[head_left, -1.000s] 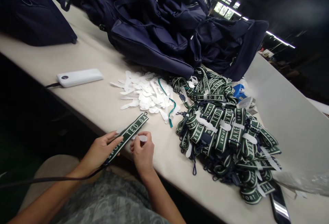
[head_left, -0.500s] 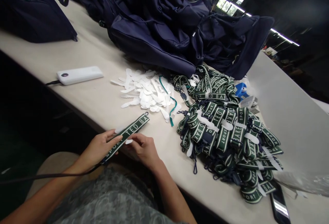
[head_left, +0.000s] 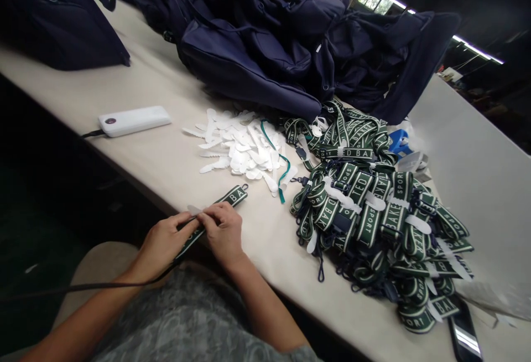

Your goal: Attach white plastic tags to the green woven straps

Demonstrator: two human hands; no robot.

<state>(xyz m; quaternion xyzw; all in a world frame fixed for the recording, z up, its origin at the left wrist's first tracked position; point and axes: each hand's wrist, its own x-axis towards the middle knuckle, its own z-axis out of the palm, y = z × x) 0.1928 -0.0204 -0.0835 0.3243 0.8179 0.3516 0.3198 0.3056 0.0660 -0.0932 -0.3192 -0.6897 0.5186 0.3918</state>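
Note:
A folded dark green strap [head_left: 236, 196] with white lettering lies slantwise across my hands at the table's front edge, its metal hook pointing away from me. My left hand [head_left: 160, 243] is closed around the strap's near part. Over the top of the strap, my right hand [head_left: 224, 232] pinches the end of a white plastic strip [head_left: 193, 210], which wraps across the strap between both hands. Fingertips hide where its ends meet. Beyond my hands lies a pile of similar white strips [head_left: 249, 149]. To the right, many folded straps [head_left: 365, 212] are heaped, several banded with white strips.
Navy bags [head_left: 249, 57] are piled at the back, and another navy bag [head_left: 62, 30] stands at left. A white device [head_left: 135, 121] with a cable lies near the front edge. A teal ribbon [head_left: 286, 171], a blue object [head_left: 399, 141] and a phone [head_left: 465, 331] are on the table.
My right hand has moved up from beneath the strap to its top, bringing the white strip's end over towards my left fingers. The camera view has shifted slightly.

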